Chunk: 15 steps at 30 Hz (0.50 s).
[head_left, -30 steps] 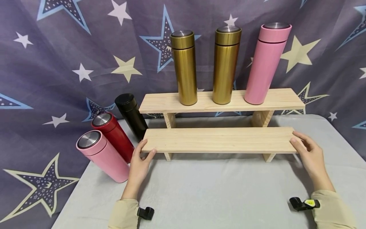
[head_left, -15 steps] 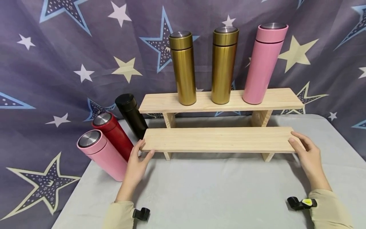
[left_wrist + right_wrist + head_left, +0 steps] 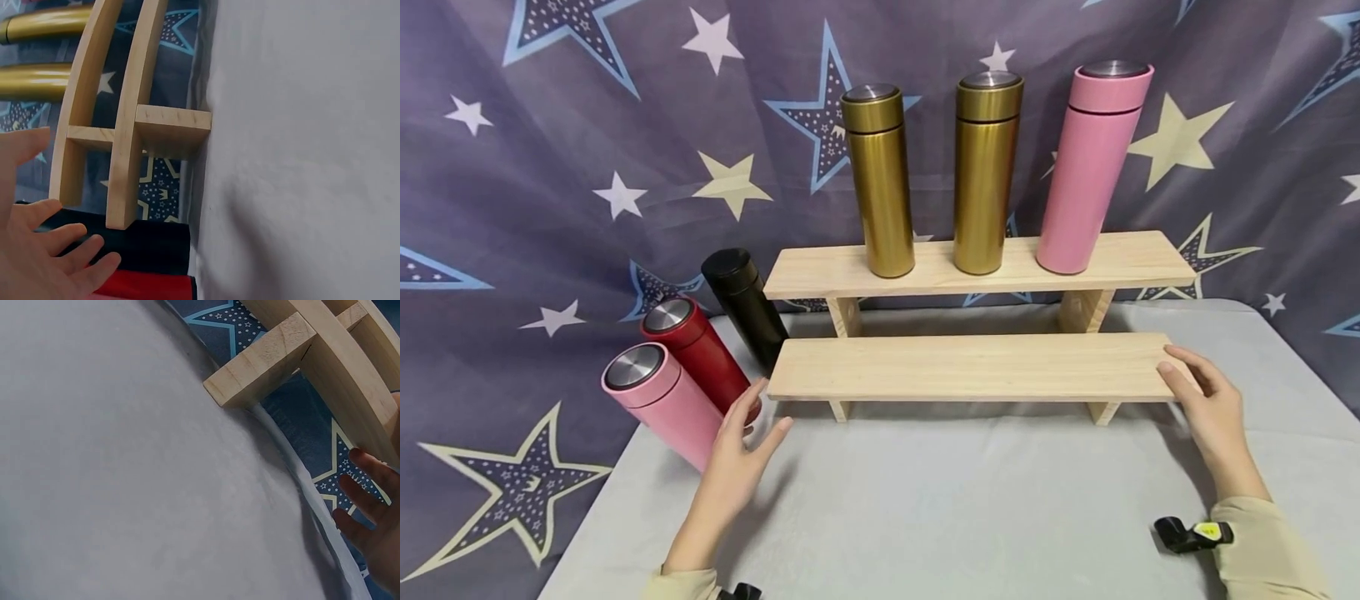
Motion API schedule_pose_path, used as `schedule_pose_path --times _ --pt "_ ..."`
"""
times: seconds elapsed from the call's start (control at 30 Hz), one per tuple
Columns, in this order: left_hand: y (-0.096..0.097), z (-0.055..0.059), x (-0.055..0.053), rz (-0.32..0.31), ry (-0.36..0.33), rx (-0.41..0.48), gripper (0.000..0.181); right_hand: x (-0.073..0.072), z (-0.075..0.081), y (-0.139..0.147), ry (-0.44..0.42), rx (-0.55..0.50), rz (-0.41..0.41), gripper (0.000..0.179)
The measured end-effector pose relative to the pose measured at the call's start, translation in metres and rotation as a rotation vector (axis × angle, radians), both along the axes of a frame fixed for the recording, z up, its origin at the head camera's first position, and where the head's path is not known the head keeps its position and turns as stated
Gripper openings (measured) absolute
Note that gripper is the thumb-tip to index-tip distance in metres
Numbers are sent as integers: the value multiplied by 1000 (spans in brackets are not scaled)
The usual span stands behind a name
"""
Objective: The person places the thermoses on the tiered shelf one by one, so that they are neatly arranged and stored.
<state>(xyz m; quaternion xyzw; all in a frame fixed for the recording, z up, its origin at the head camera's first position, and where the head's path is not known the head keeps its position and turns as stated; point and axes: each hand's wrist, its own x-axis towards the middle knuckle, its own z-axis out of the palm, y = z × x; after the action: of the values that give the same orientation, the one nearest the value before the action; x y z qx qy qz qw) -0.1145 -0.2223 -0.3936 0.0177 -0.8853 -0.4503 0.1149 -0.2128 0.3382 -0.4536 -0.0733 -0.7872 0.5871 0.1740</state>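
Observation:
A two-tier wooden shelf (image 3: pixel 970 367) stands on the grey cloth. My right hand (image 3: pixel 1206 417) holds the right end of its lower board, with thumb and index finger at the corner. In the right wrist view several other fingers (image 3: pixel 365 494) spread out below the board. My left hand (image 3: pixel 733 462) is off the shelf, in front of its left end, fingers spread and holding nothing. It overlaps a pink thermos bottle (image 3: pixel 662 404) and a red thermos bottle (image 3: pixel 700 350). Behind them is a black thermos bottle (image 3: pixel 748 308), close to the shelf's left end.
On the upper board (image 3: pixel 805 265) stand two gold thermos bottles, a left one (image 3: pixel 883 192) and a middle one (image 3: pixel 988 183), plus a pink thermos bottle (image 3: pixel 1093 175) on the right. A star-patterned curtain (image 3: pixel 647 142) hangs behind the cloth-covered table (image 3: pixel 962 508).
My left hand has let go of the lower board's left end and moved back toward me and to the left. The right hand stays at its end. The shelf has barely shifted in view.

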Motion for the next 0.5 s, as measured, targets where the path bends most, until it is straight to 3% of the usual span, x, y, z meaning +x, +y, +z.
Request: schedule_pose_path --times 0.17,0.3,0.5 --pt "-3 6 19 20 23 -17 60 -1 0 1 4 -14 -13 40" --pt "-10 7 36 60 46 -79 57 -1 -1 0 11 -53 -3 38" --pt "-23 7 52 125 131 -77 55 -2 -2 -2 9 -103 -3 37"
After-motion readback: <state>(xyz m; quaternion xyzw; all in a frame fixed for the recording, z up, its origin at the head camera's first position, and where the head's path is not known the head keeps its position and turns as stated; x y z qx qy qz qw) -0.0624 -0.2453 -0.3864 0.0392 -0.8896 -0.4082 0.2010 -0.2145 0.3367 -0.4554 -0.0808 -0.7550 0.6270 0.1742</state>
